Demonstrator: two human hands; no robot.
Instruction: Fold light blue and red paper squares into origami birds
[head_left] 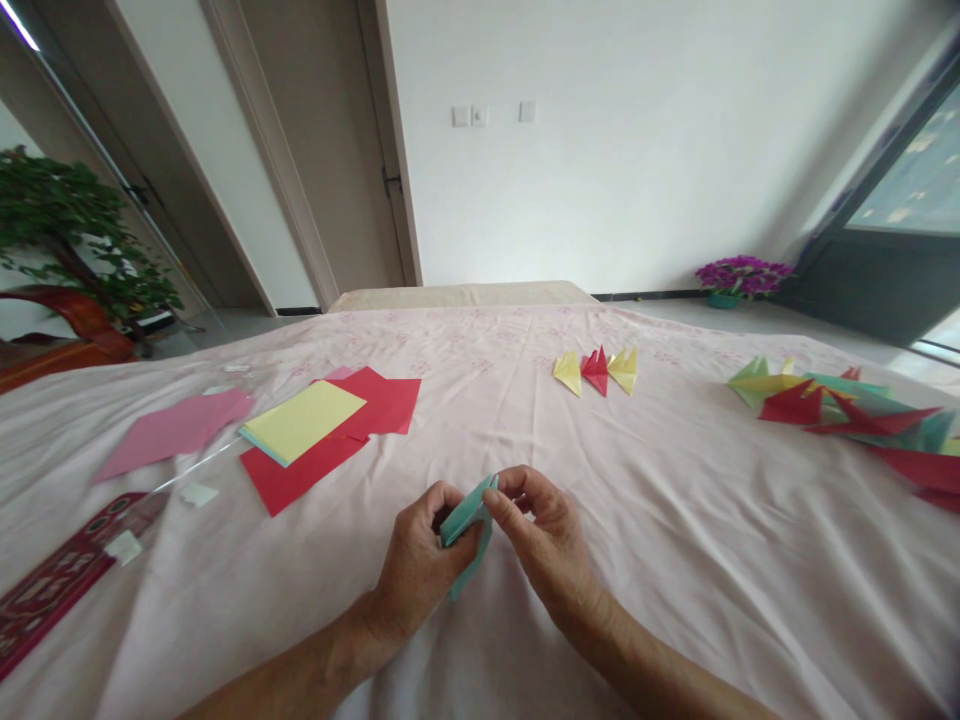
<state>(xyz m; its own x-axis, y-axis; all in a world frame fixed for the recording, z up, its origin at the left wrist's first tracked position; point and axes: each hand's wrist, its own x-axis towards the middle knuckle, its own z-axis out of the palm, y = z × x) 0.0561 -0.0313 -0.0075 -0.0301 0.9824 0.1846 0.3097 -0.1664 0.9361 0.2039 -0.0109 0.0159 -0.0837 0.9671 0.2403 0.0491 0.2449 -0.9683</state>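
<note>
A folded piece of teal paper (466, 512) is held above the cloth at the front middle, tilted up to the right. My left hand (421, 550) wraps round its left side, with the thumb across the front. The thumb and forefinger of my right hand (541, 520) pinch its upper right corner. Part of the paper hangs below my left thumb, and the fingers behind it are partly hidden. Beyond my hands, two yellow and one red folded paper pieces (595, 372) stand in a row.
Loose red sheets (289, 480), a yellow sheet (315, 415) and pink sheets (176, 432) lie at left on the pink tablecloth (465, 410). A red patterned packet (56, 590) is at front left. Several folded paper pieces (795, 405) are heaped at right.
</note>
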